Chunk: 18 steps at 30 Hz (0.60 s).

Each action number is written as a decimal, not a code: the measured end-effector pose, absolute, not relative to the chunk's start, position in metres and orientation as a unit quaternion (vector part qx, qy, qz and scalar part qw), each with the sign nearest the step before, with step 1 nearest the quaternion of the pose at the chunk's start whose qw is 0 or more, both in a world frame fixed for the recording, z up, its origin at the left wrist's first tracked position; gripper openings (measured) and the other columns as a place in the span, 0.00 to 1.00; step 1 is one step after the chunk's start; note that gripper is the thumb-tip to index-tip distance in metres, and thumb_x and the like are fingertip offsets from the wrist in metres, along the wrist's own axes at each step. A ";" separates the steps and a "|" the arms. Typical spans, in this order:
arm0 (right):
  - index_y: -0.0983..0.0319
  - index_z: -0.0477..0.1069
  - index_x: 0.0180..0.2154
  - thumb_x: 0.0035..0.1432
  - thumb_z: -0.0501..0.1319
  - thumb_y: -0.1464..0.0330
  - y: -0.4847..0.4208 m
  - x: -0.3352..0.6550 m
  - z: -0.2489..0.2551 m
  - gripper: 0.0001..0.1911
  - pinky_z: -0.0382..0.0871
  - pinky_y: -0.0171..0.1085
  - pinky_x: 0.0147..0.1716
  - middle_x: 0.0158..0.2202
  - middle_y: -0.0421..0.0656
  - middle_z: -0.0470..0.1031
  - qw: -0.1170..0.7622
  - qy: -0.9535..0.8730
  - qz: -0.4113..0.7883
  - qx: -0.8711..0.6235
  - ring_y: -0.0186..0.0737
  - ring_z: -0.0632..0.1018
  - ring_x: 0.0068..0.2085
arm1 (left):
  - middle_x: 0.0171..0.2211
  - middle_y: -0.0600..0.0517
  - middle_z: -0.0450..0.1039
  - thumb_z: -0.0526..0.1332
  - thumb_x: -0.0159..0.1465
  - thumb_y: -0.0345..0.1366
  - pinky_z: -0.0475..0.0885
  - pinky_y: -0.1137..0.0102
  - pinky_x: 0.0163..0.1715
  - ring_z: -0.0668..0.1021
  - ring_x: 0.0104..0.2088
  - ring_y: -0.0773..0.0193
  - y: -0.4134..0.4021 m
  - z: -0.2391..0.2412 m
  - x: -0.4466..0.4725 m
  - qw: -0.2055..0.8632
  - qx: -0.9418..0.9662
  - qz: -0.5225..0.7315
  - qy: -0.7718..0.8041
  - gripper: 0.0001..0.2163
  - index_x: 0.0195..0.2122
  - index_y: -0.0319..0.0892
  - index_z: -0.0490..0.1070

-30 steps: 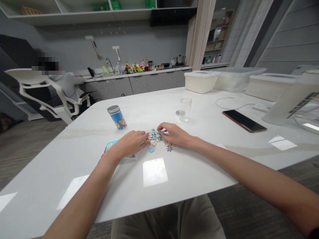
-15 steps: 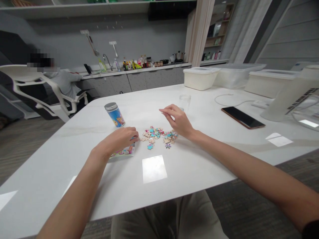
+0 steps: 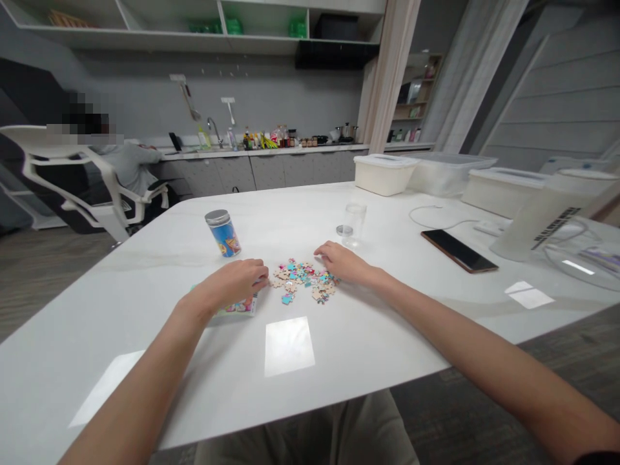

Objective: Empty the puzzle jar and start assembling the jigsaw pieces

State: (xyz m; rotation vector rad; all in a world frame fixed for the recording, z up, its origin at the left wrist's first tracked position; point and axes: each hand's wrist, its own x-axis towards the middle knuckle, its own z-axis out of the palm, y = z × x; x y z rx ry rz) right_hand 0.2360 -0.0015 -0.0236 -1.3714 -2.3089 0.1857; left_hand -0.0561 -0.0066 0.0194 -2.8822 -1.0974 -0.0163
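On the white table (image 3: 194, 407), the contents of lidded tubs (image 3: 385, 178) are hidden; dark lettering (image 3: 556, 229) on a white bottle (image 3: 527, 223) cannot be read. Fingers are curled together on the left hand (image 3: 242, 278) and bent on the right hand (image 3: 343, 263); whether anything is pinched cannot be told. A printed card (image 3: 241, 308) is partly covered. The blue canister (image 3: 223, 237) is capped. Puzzle pieces (image 3: 303, 274) are heaped between the hands.

a phone (image 3: 458, 250) lies near a pale container (image 3: 542, 216), a lidded tub (image 3: 384, 177) beyond.
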 end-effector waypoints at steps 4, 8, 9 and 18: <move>0.64 0.73 0.44 0.60 0.51 0.80 -0.004 0.233 -0.019 0.16 0.69 0.45 0.51 0.46 0.51 0.74 0.223 -0.828 0.077 -0.509 0.45 0.75 0.49 | 0.38 0.47 0.74 0.51 0.67 0.34 0.68 0.70 0.32 0.77 0.34 0.63 -0.006 0.016 -0.056 0.027 -0.934 -0.011 -0.356 0.12 0.39 0.41 0.74; 0.64 0.73 0.44 0.64 0.52 0.75 -0.014 0.224 -0.011 0.12 0.68 0.44 0.51 0.44 0.49 0.74 0.234 -0.851 0.089 -0.461 0.43 0.74 0.47 | 0.38 0.47 0.74 0.49 0.66 0.29 0.66 0.71 0.32 0.77 0.34 0.63 -0.010 0.019 -0.051 0.020 -0.936 0.003 -0.353 0.13 0.36 0.41 0.73; 0.63 0.73 0.44 0.64 0.54 0.73 -0.017 0.222 -0.009 0.11 0.68 0.44 0.51 0.44 0.49 0.73 0.238 -0.865 0.093 -0.432 0.42 0.74 0.47 | 0.37 0.47 0.74 0.49 0.66 0.29 0.66 0.70 0.31 0.77 0.34 0.63 -0.012 0.020 -0.050 0.022 -0.934 0.005 -0.358 0.12 0.36 0.40 0.73; 0.59 0.74 0.40 0.59 0.62 0.72 -0.041 0.207 0.000 0.07 0.71 0.41 0.47 0.47 0.47 0.71 0.208 -0.907 0.163 -0.327 0.41 0.73 0.47 | 0.37 0.48 0.76 0.50 0.65 0.26 0.65 0.71 0.32 0.77 0.34 0.62 -0.031 0.038 -0.033 0.007 -0.921 0.018 -0.388 0.09 0.40 0.40 0.70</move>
